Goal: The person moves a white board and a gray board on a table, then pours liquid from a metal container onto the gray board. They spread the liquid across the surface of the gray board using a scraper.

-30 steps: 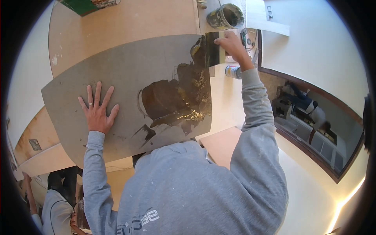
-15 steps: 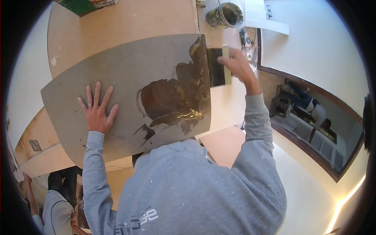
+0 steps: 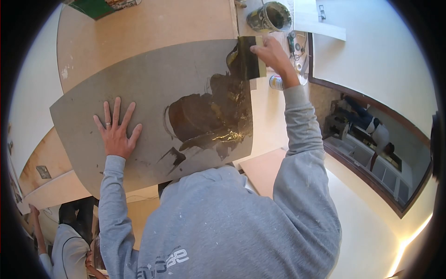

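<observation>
A large grey panel with a curved far edge lies in front of me. Dark brown, glossy wet adhesive is smeared over its right part. My left hand rests flat on the bare left part, fingers spread. My right hand grips the pale handle edge of a wide, dark-bladed spreader. The spreader's blade lies over the panel's far right corner, at the upper end of the smear.
A smeared bucket stands beyond the right corner. Near it are a green power tool and a can. A green box sits at the far left. Another person is at lower left; a mirror hangs at right.
My right hand has moved the spreader up and left, from beside the panel's right edge onto its far right corner. My left hand stays in place.
</observation>
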Action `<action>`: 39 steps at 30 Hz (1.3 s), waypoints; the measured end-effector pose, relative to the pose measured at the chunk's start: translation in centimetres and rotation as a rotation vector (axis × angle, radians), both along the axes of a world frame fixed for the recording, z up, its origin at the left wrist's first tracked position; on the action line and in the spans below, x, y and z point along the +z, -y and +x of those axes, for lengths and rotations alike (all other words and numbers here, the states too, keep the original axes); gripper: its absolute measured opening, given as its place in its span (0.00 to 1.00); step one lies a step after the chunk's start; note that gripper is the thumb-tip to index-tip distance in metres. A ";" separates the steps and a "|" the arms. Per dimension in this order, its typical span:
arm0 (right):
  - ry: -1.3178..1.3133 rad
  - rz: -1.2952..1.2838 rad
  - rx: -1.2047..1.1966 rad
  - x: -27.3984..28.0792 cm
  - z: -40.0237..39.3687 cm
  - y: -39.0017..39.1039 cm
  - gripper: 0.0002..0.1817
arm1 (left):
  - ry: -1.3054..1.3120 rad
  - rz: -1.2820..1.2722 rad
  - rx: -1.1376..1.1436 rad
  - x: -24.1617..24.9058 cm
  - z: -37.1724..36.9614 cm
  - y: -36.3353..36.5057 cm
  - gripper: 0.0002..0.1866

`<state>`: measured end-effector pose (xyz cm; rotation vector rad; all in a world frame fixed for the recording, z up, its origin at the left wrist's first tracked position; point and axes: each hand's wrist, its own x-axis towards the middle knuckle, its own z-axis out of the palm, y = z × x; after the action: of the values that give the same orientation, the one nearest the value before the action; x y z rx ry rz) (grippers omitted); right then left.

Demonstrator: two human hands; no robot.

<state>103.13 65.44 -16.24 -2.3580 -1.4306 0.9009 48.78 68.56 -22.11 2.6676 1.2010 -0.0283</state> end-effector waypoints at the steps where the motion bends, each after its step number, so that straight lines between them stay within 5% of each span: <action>1: -0.011 0.016 -0.011 0.5 0.3 -0.5 0.21 | -0.001 0.002 -0.001 0.0 0.0 0.0 0.37; 16: -0.154 -0.003 -0.142 2.0 1.0 -0.7 0.18 | 0.017 -0.007 0.000 0.1 0.1 -0.2 0.36; 21: 0.330 0.135 0.050 0.4 1.6 0.3 0.18 | 0.014 -0.008 0.001 0.1 0.0 -0.1 0.36; 28: 0.133 -0.079 -0.240 11.2 -8.2 3.7 0.23 | 0.035 -0.004 0.001 0.0 0.0 0.0 0.36; 32: 0.265 -0.125 0.136 1.6 -9.4 8.1 0.28 | 0.048 0.012 -0.011 0.0 0.0 0.0 0.36; 39: -0.023 0.007 -0.252 2.8 -4.3 6.1 0.15 | 0.023 0.016 -0.010 -0.1 -0.1 0.0 0.36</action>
<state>98.83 59.39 -13.45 -2.4428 -1.0929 0.8491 48.69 68.52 -22.20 2.6800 1.1863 0.0110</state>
